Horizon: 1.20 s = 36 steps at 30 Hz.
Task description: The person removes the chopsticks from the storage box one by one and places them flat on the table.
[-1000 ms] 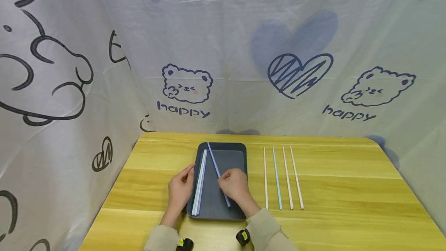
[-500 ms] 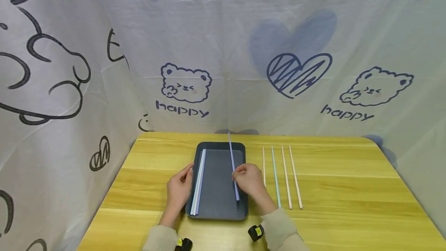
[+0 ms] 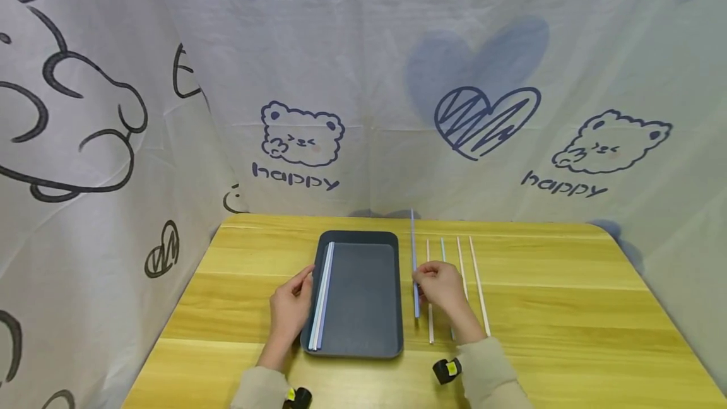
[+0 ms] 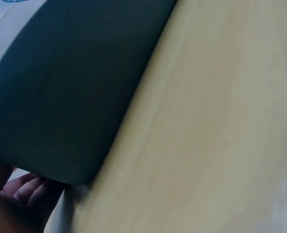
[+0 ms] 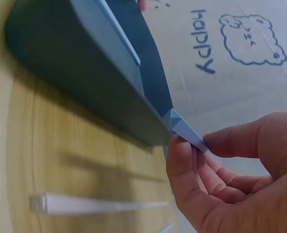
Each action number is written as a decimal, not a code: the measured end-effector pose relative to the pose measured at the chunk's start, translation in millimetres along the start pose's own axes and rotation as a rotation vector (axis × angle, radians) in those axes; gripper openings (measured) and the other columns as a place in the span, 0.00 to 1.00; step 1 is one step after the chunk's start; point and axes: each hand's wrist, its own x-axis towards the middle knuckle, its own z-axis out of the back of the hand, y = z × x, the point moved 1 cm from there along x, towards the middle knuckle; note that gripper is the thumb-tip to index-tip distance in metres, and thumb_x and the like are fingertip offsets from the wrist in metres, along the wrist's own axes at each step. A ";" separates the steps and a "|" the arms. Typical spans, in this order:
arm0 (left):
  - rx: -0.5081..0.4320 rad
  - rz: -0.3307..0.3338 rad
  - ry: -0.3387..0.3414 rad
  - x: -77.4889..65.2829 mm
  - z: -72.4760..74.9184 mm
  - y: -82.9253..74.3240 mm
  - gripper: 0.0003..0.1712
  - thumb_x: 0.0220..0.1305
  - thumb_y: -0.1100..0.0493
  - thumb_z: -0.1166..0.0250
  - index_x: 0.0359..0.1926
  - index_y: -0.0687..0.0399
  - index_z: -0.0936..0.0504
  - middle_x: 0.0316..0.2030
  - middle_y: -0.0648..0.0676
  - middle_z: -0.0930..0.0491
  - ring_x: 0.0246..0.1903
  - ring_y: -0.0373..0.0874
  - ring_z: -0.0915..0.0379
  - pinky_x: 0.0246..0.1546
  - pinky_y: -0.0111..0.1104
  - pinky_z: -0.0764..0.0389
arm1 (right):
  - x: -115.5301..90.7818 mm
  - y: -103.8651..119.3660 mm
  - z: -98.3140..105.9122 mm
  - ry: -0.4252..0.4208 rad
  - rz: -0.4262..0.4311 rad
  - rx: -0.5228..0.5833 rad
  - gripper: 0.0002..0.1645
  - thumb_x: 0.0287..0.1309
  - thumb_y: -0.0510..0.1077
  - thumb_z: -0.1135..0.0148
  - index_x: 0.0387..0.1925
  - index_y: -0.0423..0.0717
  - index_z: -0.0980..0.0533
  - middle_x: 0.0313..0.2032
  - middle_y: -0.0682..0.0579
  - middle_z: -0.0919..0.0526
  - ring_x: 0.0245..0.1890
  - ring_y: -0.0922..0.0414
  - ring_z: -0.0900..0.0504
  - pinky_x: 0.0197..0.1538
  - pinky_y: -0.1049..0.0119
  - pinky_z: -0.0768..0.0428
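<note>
"happy" point(image 3: 295, 177) below left bear point(image 3: 303, 134), "happy" point(image 3: 564, 184) below right bear point(image 3: 616, 142), both on pale cloth point(image 3: 369, 68)

sleeves point(image 3: 490, 368): beige | wrist cameras point(image 3: 440, 373): black, rounded | labels point(image 3: 453, 368): yellow

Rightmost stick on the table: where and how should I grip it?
I'd pinch the rightmost stick near mid-length, coming down from above and slightly right, across its narrow width. It looks long, thin and flat on the table, and its nearest neighbour, another pale stick, lies on its left.
</note>
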 end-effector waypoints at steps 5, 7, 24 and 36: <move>0.001 0.001 0.001 -0.1 1.4 -0.1 0.16 0.75 0.61 0.36 0.58 0.46 0.10 0.47 0.58 0.09 0.44 0.52 0.10 0.39 0.29 0.16 | 1.7 -4.6 9.7 -0.017 -0.007 -0.017 0.11 0.68 0.36 0.38 0.45 0.31 0.18 0.28 0.45 0.15 0.23 0.59 0.19 0.29 0.61 0.14; 0.001 0.001 0.000 -0.2 0.9 -0.1 0.16 0.74 0.61 0.36 0.58 0.46 0.10 0.47 0.58 0.09 0.44 0.52 0.10 0.39 0.29 0.16 | 2.3 -7.0 14.5 -0.019 -0.001 -0.022 0.12 0.68 0.36 0.39 0.45 0.29 0.18 0.28 0.45 0.15 0.23 0.59 0.18 0.29 0.61 0.14; -0.009 0.005 0.003 0.7 0.8 2.3 0.15 0.75 0.60 0.35 0.57 0.45 0.10 0.46 0.57 0.08 0.42 0.48 0.11 0.36 0.26 0.18 | 9.9 -30.2 63.1 -0.040 -0.044 -0.103 0.17 0.69 0.40 0.39 0.50 0.29 0.19 0.34 0.40 0.13 0.28 0.57 0.15 0.32 0.59 0.12; -0.016 -0.003 -0.002 1.3 1.2 0.4 0.15 0.74 0.60 0.35 0.57 0.46 0.10 0.46 0.58 0.09 0.40 0.47 0.12 0.36 0.26 0.19 | 12.9 -50.5 93.5 -0.065 -0.058 -0.165 0.20 0.68 0.42 0.40 0.52 0.27 0.19 0.32 0.42 0.13 0.29 0.57 0.16 0.32 0.61 0.12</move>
